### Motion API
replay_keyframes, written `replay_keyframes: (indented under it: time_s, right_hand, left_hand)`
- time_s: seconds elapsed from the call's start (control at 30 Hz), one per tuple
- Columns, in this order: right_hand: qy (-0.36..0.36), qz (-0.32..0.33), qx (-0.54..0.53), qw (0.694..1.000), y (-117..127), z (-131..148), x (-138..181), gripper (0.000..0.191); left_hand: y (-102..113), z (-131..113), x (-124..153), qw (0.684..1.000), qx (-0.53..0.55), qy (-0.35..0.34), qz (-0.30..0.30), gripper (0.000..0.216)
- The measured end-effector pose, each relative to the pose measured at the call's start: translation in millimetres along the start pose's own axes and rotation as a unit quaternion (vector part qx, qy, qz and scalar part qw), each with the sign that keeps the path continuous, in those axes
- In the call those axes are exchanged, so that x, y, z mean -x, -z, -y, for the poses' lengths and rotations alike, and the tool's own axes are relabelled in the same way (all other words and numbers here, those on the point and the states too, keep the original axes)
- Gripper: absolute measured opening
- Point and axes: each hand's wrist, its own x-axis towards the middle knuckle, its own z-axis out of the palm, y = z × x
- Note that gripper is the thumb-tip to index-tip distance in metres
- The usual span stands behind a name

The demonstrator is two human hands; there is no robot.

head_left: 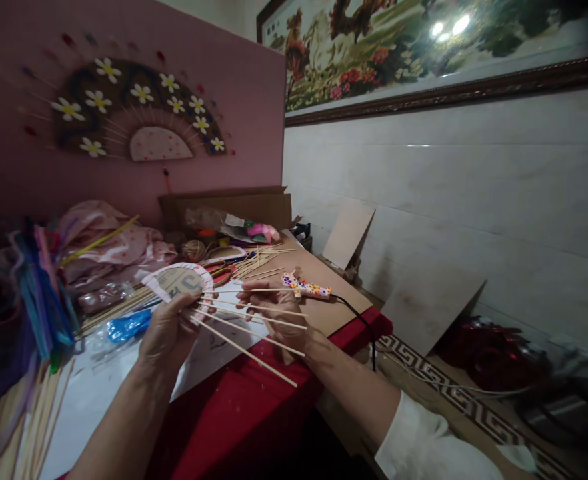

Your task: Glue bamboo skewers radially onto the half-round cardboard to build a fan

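Note:
My left hand [169, 330] pinches a half-round paper fan piece [179, 280] from which several thin wooden sticks [247, 330] splay out to the right. My right hand [274, 313] is curled around those sticks from behind and also holds a glue gun [307, 289] with a flower pattern, whose black cord [359, 320] trails off toward the table edge.
A red-covered table [254, 407] holds white paper [99, 393], a cardboard sheet [319, 300], loose sticks [29, 420], blue and purple pipe cleaners [41, 293], pink cloth [109, 247] and a cardboard box [234, 210]. A finished flowered fan [139, 113] hangs on the pink board. Boards lean on the white wall.

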Motion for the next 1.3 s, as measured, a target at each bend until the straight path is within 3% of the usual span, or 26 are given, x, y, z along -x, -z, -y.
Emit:
replay_keyframes:
  time_s: [0.13,0.33,0.67,0.87,1.03,1.3]
  right_hand:
    - [-0.011,-0.02,0.033,0.999,3.1,5.5,8.1,0.022]
    - [0.051,-0.046,0.079,0.995,3.2,11.0,24.0,0.017]
    - [0.09,-0.112,0.055,0.988,-6.7,-0.9,16.8,0.01]
    - [0.098,-0.137,0.068,0.983,-4.8,-4.9,10.9,0.018]
    - [0.07,-0.14,0.029,0.987,-2.5,-1.0,7.6,0.019]
    - [0.07,-0.117,0.022,0.99,2.5,2.6,8.6,0.016]
  left_hand:
    - [3.9,-1.5,-2.5,1.0,0.003,-0.011,-0.017,0.013]
    - [10.8,0.7,-7.4,1.0,-0.009,-0.02,-0.021,0.009]
    - [12.2,5.0,-6.6,0.999,-0.024,-0.028,0.006,0.007]
    - [15.3,8.2,-11.6,0.998,-0.021,-0.049,0.02,0.012]
    - [12.6,8.3,-10.8,0.996,-0.017,-0.08,0.027,0.018]
    - [7.4,4.7,-5.7,0.997,-0.024,-0.075,0.017,0.017]
